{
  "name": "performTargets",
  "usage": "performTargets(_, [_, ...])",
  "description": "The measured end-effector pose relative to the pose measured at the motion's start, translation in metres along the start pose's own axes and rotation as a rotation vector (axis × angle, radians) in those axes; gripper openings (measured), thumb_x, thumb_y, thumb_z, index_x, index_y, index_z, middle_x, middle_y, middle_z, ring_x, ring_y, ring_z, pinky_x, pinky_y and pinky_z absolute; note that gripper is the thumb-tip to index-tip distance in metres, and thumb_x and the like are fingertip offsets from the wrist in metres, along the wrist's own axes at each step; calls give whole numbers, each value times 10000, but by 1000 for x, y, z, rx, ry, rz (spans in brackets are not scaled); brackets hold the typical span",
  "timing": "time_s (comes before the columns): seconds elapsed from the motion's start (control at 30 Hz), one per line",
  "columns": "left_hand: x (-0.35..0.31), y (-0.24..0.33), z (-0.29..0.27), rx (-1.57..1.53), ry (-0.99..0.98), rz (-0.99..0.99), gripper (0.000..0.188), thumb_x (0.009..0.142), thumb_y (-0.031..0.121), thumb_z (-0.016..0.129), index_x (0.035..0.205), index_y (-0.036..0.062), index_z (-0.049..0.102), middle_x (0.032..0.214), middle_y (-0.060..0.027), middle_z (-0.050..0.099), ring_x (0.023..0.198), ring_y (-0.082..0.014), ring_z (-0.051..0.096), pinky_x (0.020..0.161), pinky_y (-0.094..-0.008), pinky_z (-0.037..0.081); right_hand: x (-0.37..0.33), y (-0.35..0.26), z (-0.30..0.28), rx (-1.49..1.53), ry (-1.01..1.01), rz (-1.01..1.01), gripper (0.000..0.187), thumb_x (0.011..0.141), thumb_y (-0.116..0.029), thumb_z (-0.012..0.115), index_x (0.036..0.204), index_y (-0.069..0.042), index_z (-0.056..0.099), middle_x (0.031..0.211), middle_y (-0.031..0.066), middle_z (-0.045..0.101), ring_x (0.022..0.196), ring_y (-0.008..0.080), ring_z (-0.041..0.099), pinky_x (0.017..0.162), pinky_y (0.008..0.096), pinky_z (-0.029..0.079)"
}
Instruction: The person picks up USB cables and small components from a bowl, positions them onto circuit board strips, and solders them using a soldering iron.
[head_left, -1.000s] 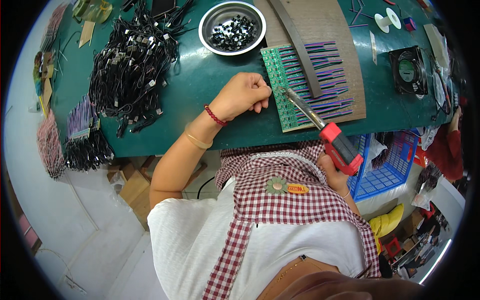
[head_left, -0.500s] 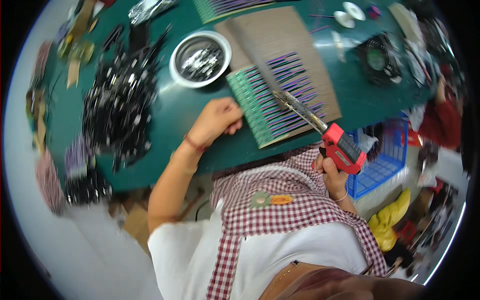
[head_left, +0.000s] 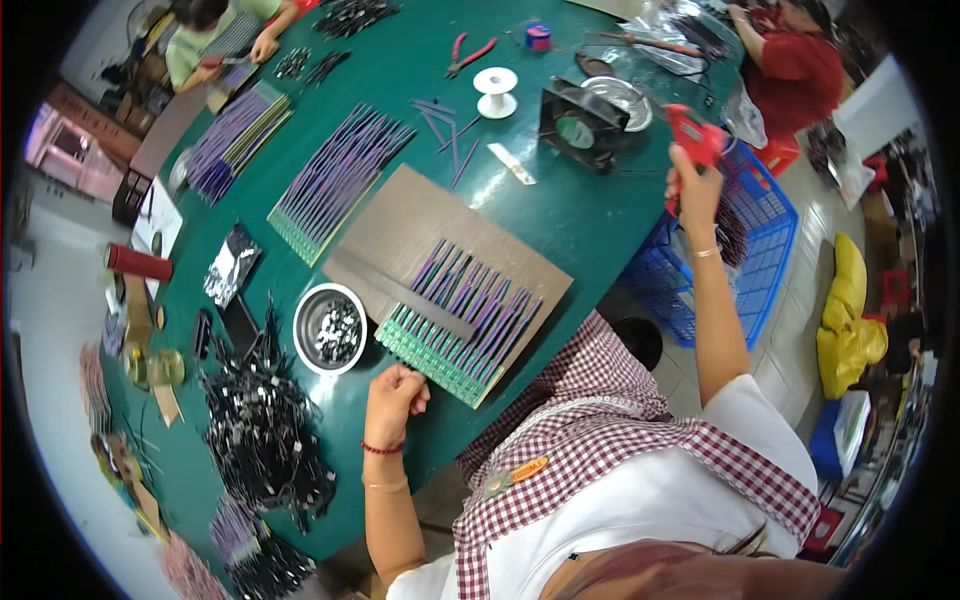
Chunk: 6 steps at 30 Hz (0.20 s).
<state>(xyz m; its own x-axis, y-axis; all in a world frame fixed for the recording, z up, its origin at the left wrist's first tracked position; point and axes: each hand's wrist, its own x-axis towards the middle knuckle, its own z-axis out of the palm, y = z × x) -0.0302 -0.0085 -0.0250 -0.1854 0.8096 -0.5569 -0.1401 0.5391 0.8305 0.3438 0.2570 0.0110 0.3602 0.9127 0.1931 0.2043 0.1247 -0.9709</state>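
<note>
My left hand [head_left: 398,390] rests as a loose fist at the near left corner of a green circuit board panel [head_left: 440,368], with nothing showing in it. Purple and black wires [head_left: 485,310] run in rows from the panel across a brown cardboard sheet [head_left: 400,215]. A grey flat metal bar [head_left: 425,308] lies across them. Out to the right, raised above the table's edge, my right hand [head_left: 692,185] grips a red gun-shaped tool [head_left: 695,137]. The tool is blurred, and its metal barrel cannot be made out now.
A white-rimmed bowl of small silvery parts [head_left: 338,330] stands left of the panel, beside a heap of black cables [head_left: 265,430]. Farther off are another wired panel [head_left: 345,175], a white spool [head_left: 495,92], red pliers [head_left: 468,55] and a black fan [head_left: 582,125]. A blue basket [head_left: 770,250] stands at right. Two people sit across.
My right hand has swung the red tool up and away to the right, off the wired panel. My left hand stays closed by the panel's corner. The view has turned and widened over the table.
</note>
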Motion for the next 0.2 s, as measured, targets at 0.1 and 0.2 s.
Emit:
performTargets(0.1, [-2,0,-5,-23,53,-35,117,826,97,552,731,32,531,624,-46,587,480,-77,498,446,-187,366,7,12,-4,-8,13,-53,273,810,-272,671,769,-24,566,541,14,523,389,74,467,378,225,365])
performTargets(0.2, [-2,-1,-7,-3,29,-21,106,820,100,566,742,35,535,629,-46,589,480,-80,500,455,-188,369,2,22,-2,161,65,-152,295,798,-285,686,848,-5,608,547,24,541,386,90,480,372,223,367])
